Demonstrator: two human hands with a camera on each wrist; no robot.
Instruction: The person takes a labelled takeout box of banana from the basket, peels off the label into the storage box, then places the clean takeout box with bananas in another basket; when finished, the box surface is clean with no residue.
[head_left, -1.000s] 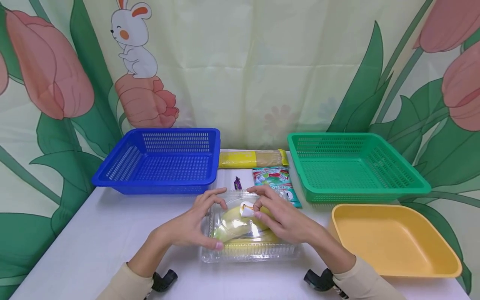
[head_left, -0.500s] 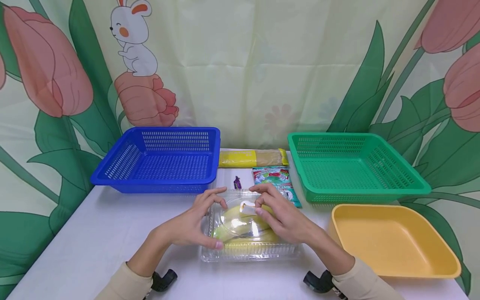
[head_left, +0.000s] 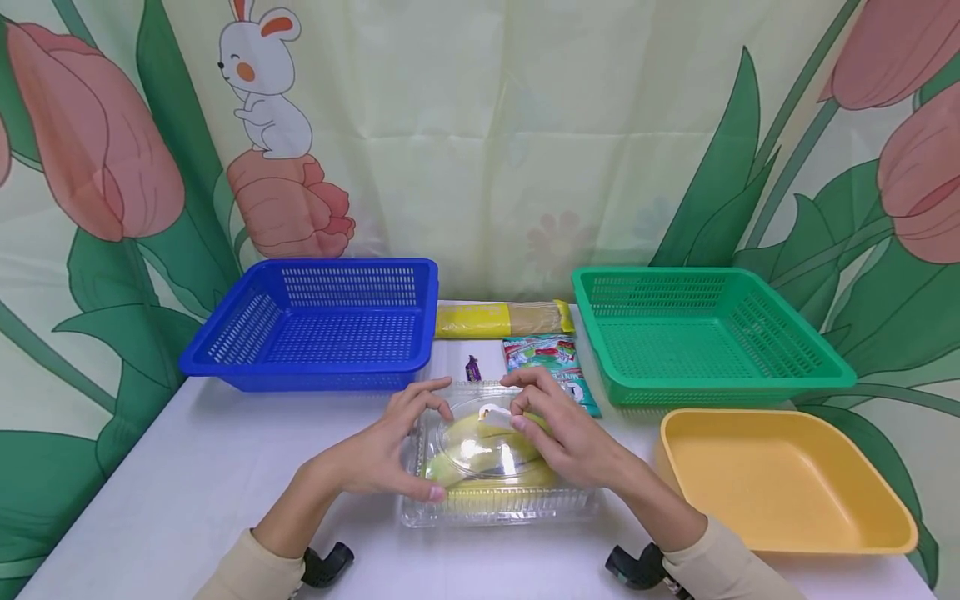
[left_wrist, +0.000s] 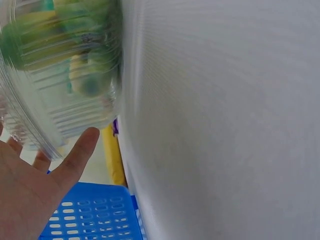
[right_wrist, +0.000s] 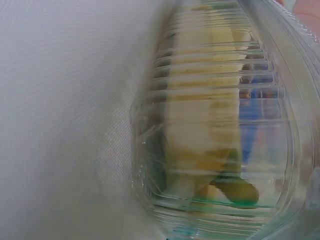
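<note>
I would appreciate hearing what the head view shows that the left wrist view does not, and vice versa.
Only the head view plainly shows the right hand pinching a white tag, the green basket, the yellow tub and the rabbit backdrop.

Only the left wrist view shows a ribbed side wall of the clear plastic container up close, with banana ends behind it.

Both show the left hand at that container, bananas inside, the blue basket and the yellow packet.

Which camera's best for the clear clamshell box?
Head: it frames the whole clear clamshell box and its bananas, though left hand and right hand partly cover it. Left wrist shows one ribbed end, right wrist a ribbed side; both crop it.
</note>
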